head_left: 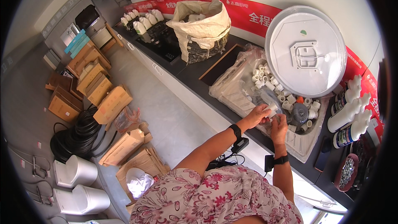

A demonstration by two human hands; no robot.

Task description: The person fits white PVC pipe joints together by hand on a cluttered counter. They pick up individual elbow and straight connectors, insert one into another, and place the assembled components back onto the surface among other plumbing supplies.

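Over the near edge of a plastic-lined sink [304, 151], my two hands work close together. My left hand [258, 116] is closed on a white plastic pipe fitting [272, 108]. Just to its right, my right hand [279, 127] has its fingers bent and pressed together; what it grips is too small and hidden to make out. Heaped in the sink beyond are several loose white pipe fittings [271, 85]. Among them lie a grey round piece [299, 112] and an orange piece [299, 99].
A large round white lamp-like disc [286, 58] leans on the wall behind the sink. Left of it stands an open woven sack [199, 29]. White bottles [350, 108] and a bowl of small metal parts [347, 172] sit at right. Cardboard boxes [112, 103] and black hose [76, 135] lie on the floor.
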